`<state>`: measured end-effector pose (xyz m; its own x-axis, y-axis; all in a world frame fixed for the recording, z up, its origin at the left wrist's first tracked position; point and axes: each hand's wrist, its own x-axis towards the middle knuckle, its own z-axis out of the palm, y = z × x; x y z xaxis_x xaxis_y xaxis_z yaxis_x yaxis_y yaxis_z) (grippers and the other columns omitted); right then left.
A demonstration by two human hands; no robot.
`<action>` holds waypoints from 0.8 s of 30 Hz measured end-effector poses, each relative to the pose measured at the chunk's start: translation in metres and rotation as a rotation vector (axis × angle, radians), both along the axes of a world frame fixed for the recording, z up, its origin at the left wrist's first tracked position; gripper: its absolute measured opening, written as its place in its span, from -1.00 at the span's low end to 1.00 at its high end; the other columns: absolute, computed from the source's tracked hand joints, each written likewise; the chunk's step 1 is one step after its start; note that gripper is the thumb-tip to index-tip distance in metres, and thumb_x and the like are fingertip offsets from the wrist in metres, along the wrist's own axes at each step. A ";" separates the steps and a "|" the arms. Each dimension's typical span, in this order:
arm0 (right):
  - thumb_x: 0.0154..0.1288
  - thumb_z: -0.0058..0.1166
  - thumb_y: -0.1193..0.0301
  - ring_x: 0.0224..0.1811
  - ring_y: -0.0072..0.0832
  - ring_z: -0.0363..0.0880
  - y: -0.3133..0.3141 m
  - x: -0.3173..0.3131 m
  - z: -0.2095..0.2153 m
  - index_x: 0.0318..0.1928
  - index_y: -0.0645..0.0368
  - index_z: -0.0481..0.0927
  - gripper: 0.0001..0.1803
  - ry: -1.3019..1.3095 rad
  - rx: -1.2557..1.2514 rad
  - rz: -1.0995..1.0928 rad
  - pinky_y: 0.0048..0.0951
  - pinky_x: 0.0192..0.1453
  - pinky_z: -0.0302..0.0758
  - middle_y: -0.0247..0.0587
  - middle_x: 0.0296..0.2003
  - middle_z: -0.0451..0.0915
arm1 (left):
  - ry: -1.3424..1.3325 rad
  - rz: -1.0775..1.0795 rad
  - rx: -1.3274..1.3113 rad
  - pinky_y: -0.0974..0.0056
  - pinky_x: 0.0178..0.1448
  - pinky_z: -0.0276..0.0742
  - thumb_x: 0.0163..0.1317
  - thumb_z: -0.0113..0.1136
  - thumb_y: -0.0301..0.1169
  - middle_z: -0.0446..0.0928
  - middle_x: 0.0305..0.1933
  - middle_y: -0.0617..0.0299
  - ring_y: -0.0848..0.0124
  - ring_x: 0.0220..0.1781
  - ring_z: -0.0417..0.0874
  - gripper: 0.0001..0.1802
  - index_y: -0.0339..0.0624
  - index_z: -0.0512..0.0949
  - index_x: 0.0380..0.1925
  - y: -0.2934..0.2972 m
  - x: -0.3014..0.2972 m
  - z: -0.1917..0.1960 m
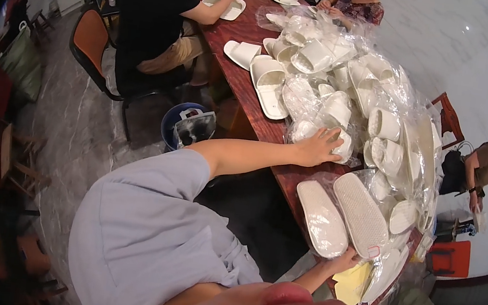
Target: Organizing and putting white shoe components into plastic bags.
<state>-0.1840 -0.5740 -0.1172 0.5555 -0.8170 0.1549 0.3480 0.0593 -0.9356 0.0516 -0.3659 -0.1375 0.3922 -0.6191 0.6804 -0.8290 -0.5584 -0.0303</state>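
My left hand (321, 149) rests with fingers spread on a white slipper in a clear bag (339, 142), at the near edge of a large heap. Lower down, my right hand (343, 263) is closed at the lower end of a pair of white slippers, its fingertips partly hidden behind them. Their soles face up: one sole (322, 218) lies toward the table's edge, the other sole (360, 214) beside it has a small red-outlined mark. Clear plastic glints around this pair. Yellow paper (353, 283) lies just beyond my right hand.
Bagged white slippers (385, 125) are heaped across the dark red table (238, 80). Two loose-looking slippers (267, 87) lie along its left edge. A person in black (154, 15) sits at left beside a blue bin (177, 127); others sit at the far end. Another person (484, 167) is at right.
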 end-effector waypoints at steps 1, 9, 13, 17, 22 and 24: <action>0.20 -0.08 0.52 -0.10 -0.26 0.61 0.000 -0.007 0.009 0.10 0.34 0.43 -0.58 0.011 -0.029 0.019 -0.32 -0.04 0.60 0.02 -0.02 0.54 | 0.006 0.031 0.016 -0.37 0.34 0.14 0.25 -0.01 -0.33 0.23 0.32 -0.10 -0.22 0.44 0.09 -0.61 0.16 0.49 0.09 0.005 -0.002 0.000; 0.25 -0.01 0.45 -0.08 -0.28 0.61 0.009 -0.070 0.101 0.00 0.45 0.52 -0.64 -0.025 -0.195 -0.324 -0.29 -0.02 0.58 0.03 -0.04 0.58 | 0.106 -0.001 -0.024 -0.45 0.33 0.08 0.20 0.05 -0.28 0.26 0.30 -0.26 -0.27 0.47 0.03 -0.62 0.02 0.59 0.02 -0.003 -0.006 0.005; 0.21 0.03 0.56 -0.08 -0.35 0.60 0.002 -0.103 0.135 -0.03 0.42 0.60 -0.68 0.056 -0.467 -0.487 -0.35 0.01 0.53 -0.07 -0.08 0.62 | -0.030 -0.103 -0.237 -0.28 0.22 0.26 0.05 0.23 -0.35 0.40 0.13 -0.19 -0.25 0.28 0.27 -0.55 0.17 0.59 0.02 0.006 -0.037 0.043; 0.08 0.03 0.69 -0.16 -0.45 0.58 0.014 -0.097 0.149 -0.09 0.34 0.66 -0.65 0.155 -0.808 -0.716 -0.46 -0.05 0.50 -0.15 -0.15 0.66 | 0.387 -0.330 -0.328 -0.03 0.27 0.32 0.18 0.23 -0.29 0.46 0.07 -0.08 -0.03 0.22 0.37 -0.50 0.11 0.49 0.18 0.023 -0.083 0.067; 0.08 -0.04 0.72 -0.09 -0.29 0.57 0.065 -0.031 0.097 0.13 0.23 0.53 -0.47 0.236 -1.074 -0.329 -0.41 -0.01 0.51 -0.08 -0.11 0.59 | 1.094 -0.550 -0.568 0.19 0.30 0.33 0.45 -0.06 -0.05 0.43 0.17 0.12 0.30 0.33 0.36 -0.42 -0.04 0.26 0.38 0.039 -0.105 0.062; 0.12 0.18 0.56 0.16 -0.11 0.46 0.102 0.001 0.063 0.24 0.21 0.42 -0.40 0.308 -1.081 0.104 -0.17 0.19 0.45 0.07 0.13 0.44 | 1.307 -0.534 -0.685 0.21 0.28 0.34 0.45 -0.08 -0.03 0.42 0.18 0.08 0.31 0.31 0.37 -0.39 -0.03 0.23 0.39 0.047 -0.104 0.059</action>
